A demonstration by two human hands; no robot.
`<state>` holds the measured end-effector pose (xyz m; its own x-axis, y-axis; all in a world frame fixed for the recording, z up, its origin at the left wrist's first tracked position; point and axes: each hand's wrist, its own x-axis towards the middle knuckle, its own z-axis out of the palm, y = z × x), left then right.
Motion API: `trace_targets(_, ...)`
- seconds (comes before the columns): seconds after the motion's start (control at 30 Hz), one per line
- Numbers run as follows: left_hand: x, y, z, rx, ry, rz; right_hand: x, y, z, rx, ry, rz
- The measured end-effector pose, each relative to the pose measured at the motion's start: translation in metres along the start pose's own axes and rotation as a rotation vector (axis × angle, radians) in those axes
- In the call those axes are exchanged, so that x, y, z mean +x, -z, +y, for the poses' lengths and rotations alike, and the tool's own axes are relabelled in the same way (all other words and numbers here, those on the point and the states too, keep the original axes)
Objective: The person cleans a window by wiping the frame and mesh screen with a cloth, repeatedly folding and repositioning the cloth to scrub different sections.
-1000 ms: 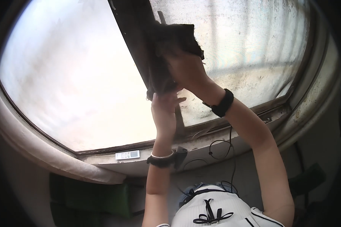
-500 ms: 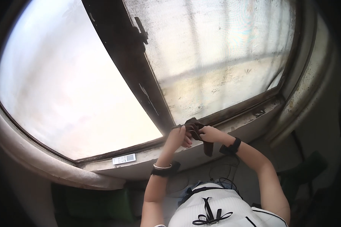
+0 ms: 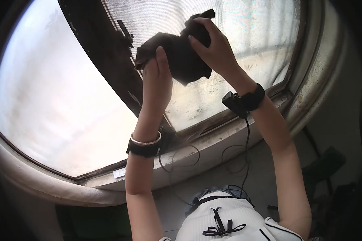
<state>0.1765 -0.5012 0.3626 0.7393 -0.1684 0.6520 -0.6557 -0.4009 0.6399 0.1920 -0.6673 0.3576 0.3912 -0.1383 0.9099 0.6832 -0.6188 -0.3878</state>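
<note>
A dark brown cloth (image 3: 181, 58) hangs spread between my two hands, raised in front of the screened window pane (image 3: 253, 44). My left hand (image 3: 158, 80) grips its left end, with the thumb on the near side and the fingers mostly hidden. Bunched fabric at the upper right is pinched in my right hand (image 3: 219, 50). Whether the cloth touches the screen I cannot tell. To its left runs the dark window frame post (image 3: 96, 44) with a latch handle (image 3: 125, 33).
A white remote control (image 3: 119, 173) lies on the window sill (image 3: 197, 154), partly behind my left arm. Black cables (image 3: 247, 160) hang from the bands on my wrists. Bright glass (image 3: 60, 96) fills the left side, and a green chair (image 3: 323, 166) stands at the lower right.
Both hands have risen from just above the sill to the upper part of the screen. The cloth, crumpled before, is now partly spread out between them.
</note>
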Motion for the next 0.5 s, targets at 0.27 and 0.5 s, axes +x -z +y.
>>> trace_targets(0.27, 0.051, -0.022, -0.045, 0.694, -0.88, 0.423, 0.036, -0.038, 0.008, -0.642, 0.478, 0.275)
trace_targets(0.5, 0.058, -0.046, -0.04, 0.924, -0.698, 0.372, 0.013, -0.053, 0.041, -0.46, 0.391, 0.17)
